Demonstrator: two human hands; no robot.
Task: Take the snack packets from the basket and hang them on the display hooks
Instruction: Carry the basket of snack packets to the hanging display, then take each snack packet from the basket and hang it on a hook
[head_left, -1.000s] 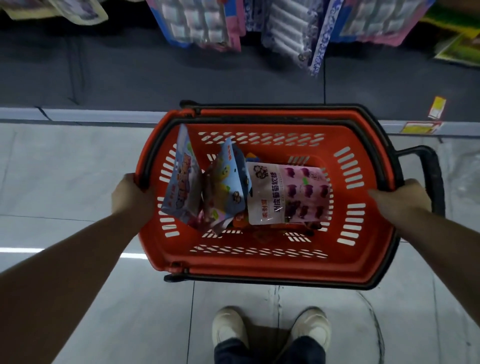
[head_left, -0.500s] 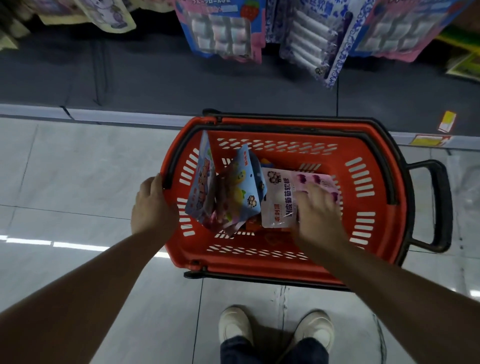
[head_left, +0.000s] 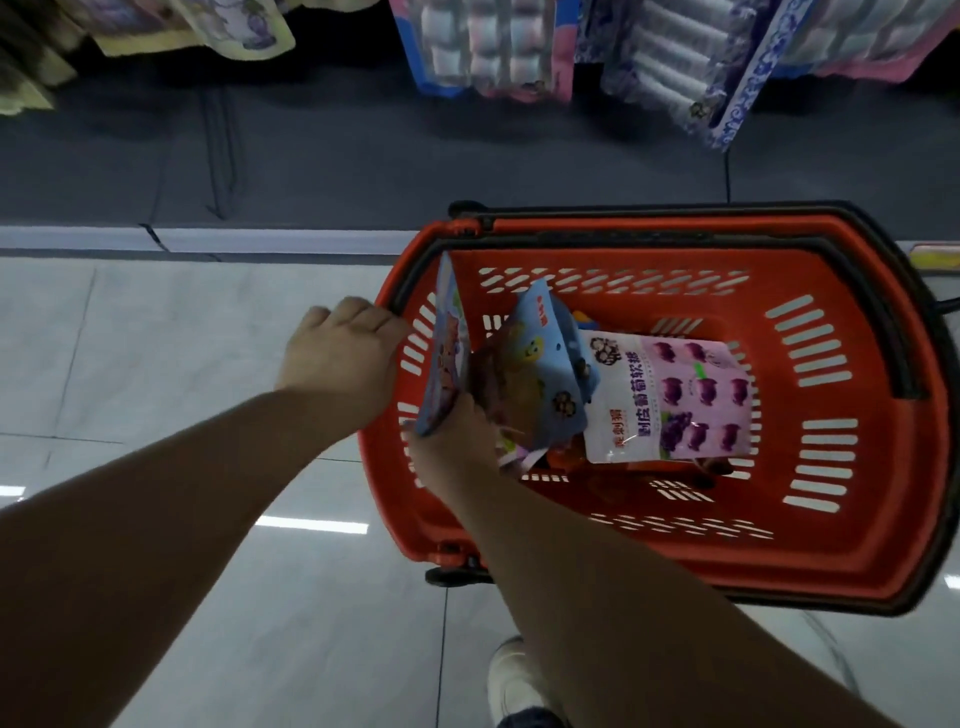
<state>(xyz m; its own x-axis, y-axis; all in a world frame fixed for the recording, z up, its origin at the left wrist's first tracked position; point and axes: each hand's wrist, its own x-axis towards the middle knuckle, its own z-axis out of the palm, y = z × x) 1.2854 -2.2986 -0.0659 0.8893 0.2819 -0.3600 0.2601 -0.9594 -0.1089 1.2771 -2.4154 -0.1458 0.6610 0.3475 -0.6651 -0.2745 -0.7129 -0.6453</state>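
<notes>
An orange basket (head_left: 857, 561) with black handles sits low in front of me. Inside lie several snack packets: a white and purple grape-candy packet (head_left: 675, 400) lying flat, a light blue packet (head_left: 550, 374) tilted at the middle, and a thin blue packet (head_left: 447, 353) standing on edge against the left wall. My left hand (head_left: 343, 358) grips the basket's left rim. My right hand (head_left: 457, 441) reaches inside and holds the lower end of the thin blue packet; its fingertips are hidden behind the packets.
Packets of goods (head_left: 493, 47) hang from the display above a dark shelf base (head_left: 363, 156). A grey kick strip (head_left: 208, 240) borders the pale tiled floor. My white shoe (head_left: 519, 680) shows at the bottom.
My right hand moved from the purple packet leftwards to the thin blue packet at the basket's left wall. The view shifted left, so the basket now sits further right.
</notes>
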